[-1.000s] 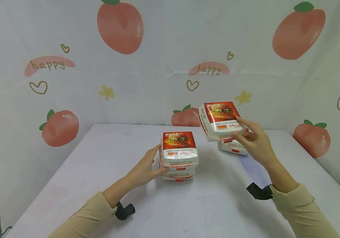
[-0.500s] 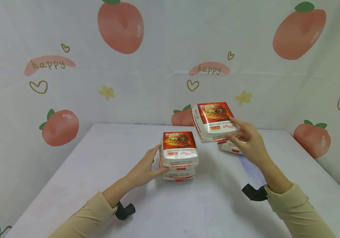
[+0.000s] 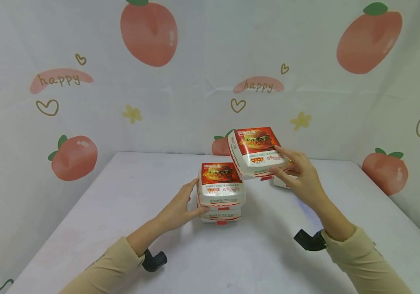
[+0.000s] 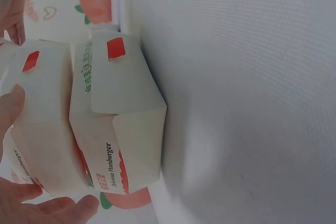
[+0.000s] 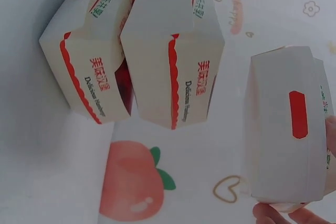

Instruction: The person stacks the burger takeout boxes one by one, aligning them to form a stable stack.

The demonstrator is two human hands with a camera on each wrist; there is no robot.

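Pinched between the thumb and fingers of the right hand (image 3: 299, 173), one hamburger carton (image 3: 255, 151) is up in the air, held by its near right corner with its burger picture facing up. Against the frame from a second ago, this carton has travelled left and sits slightly lower; the left hand (image 3: 180, 208) has stayed where it was. That hand holds the upper stacked carton (image 3: 221, 185) around its left side, thumb on the front face and fingers along the side. Beneath lies the lower stacked carton (image 3: 220, 214), resting on the white tabletop (image 3: 261, 261). From the head, the raised carton overlaps the far right corner of the stack's top (the right wrist view shows a clear gap between them, so they are not touching).

Farther back on the right, a rear carton (image 3: 282, 182) stands on the tabletop, mostly hidden by the right hand and the carton it carries; less of it shows than a second ago. Black wrist attachments (image 3: 310, 240) jut from beside both cuffs of the beige sleeves (image 3: 367, 257). Behind everything hangs a white backdrop (image 3: 195, 41) printed with red fruit, small hearts, yellow flowers and the word "happy".
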